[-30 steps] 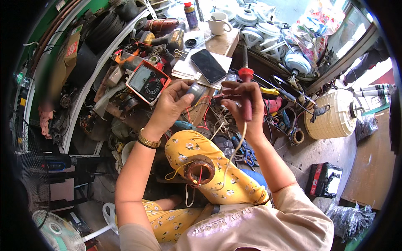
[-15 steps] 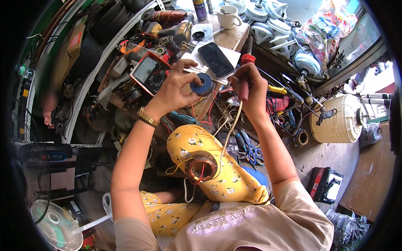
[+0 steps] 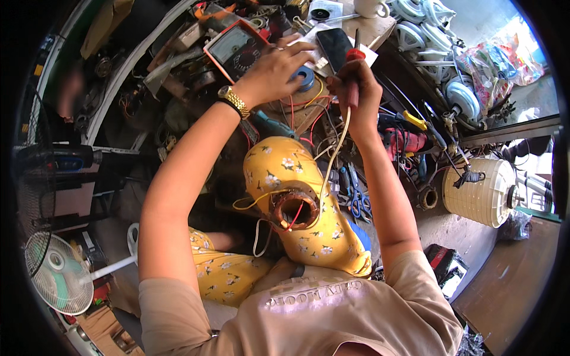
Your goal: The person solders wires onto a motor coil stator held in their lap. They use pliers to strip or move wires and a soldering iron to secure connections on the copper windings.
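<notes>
My left hand (image 3: pixel 274 72), palm down with fingers stretched out, is over the bench between the analog multimeter (image 3: pixel 238 52) and the phone (image 3: pixel 336 48). A blue roll of tape (image 3: pixel 307 78) lies by its fingertips and thumb, partly covered. My right hand (image 3: pixel 358 89) is wrapped round the red handle of a soldering iron (image 3: pixel 352 95), its tip pointing up and away from me. The iron's pale cord (image 3: pixel 337 151) trails down past my knee. On my knee in yellow flowered cloth rests a ring-shaped motor stator (image 3: pixel 279 209) with red, yellow and white wires.
Scissors with blue handles (image 3: pixel 358 202) and pliers lie right of my knee. Red and yellow wires cross the bench edge. White fan motor parts (image 3: pixel 415 35) are heaped at the far right, near a cream ribbed drum (image 3: pixel 481 193). A fan (image 3: pixel 59 267) stands at lower left.
The blue tape roll has gone from my left fingers down to the bench. That hand has turned palm down and reached forward. My right hand still holds the iron. The view has shifted.
</notes>
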The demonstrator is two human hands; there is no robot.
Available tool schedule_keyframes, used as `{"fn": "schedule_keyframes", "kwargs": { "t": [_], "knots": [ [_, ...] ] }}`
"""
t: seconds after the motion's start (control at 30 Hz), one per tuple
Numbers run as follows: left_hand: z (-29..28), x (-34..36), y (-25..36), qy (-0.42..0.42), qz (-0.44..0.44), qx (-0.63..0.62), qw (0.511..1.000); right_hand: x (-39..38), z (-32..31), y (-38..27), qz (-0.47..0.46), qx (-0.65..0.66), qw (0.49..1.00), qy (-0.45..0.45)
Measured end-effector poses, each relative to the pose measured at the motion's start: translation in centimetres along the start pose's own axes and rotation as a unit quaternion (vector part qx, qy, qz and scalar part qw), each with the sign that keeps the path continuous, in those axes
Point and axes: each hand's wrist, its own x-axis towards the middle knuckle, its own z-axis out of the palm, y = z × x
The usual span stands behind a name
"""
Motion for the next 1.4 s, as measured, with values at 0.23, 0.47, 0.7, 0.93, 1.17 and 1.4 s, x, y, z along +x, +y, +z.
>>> {"fn": "schedule_keyframes", "kwargs": {
  "t": [0.23, 0.47, 0.7, 0.93, 1.17, 1.4],
  "knots": [
    [0.7, 0.5, 1.8, 0.05, -0.126, -0.377, 0.916, 1.0, 0.7, -2.8, -0.025, 0.078, 0.996, 0.044],
    [-0.7, 2.0, -0.5, 0.214, -0.133, -0.493, 0.833, 0.2, -1.5, -3.8, 0.029, 0.225, 0.971, 0.075],
    [-7.2, -2.2, 5.4, 0.189, -0.138, -0.403, 0.885, -7.5, -12.4, -4.5, 0.069, 0.081, 0.988, 0.113],
    [-9.2, -8.6, 11.0, 0.124, -0.281, -0.257, 0.916, -10.2, -12.2, -6.6, 0.087, 0.12, 0.989, 0.03],
    [-10.6, -11.7, 13.7, -0.015, -0.313, -0.416, 0.854, -9.5, -3.9, -10.2, 0.126, 0.178, 0.945, -0.244],
    [-10.3, -12.1, 14.8, -0.028, -0.316, -0.417, 0.852, -8.8, -2.3, -11.2, 0.063, 0.103, 0.954, -0.276]
  ]
}}
